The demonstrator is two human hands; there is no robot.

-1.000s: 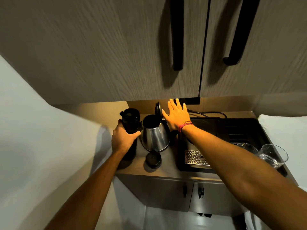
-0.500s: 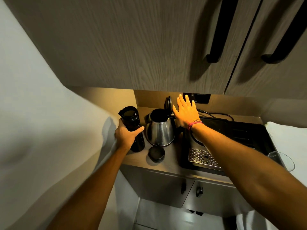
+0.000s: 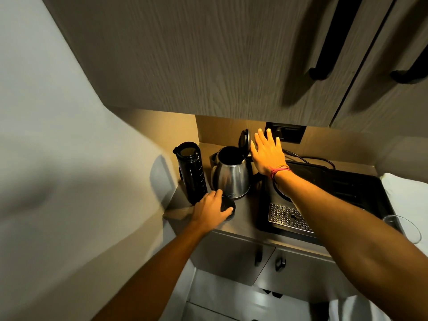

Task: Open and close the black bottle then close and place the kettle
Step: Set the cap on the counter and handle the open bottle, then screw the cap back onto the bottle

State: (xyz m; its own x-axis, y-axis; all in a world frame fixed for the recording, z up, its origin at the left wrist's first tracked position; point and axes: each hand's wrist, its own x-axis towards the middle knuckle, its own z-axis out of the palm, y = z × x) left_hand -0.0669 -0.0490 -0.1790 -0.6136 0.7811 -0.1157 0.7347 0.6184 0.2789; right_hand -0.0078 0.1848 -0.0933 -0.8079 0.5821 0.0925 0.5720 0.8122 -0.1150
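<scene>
Black bottle is standing uncapped while left hand fingers are grasping its cap; right hand, spread flat, is waiting behind kettle lid.

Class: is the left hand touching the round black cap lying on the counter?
Touching. The head view shows the left hand lying over the black cap, fingers curled on its edge.

One bottle; one kettle; one cap; two hands.
</scene>
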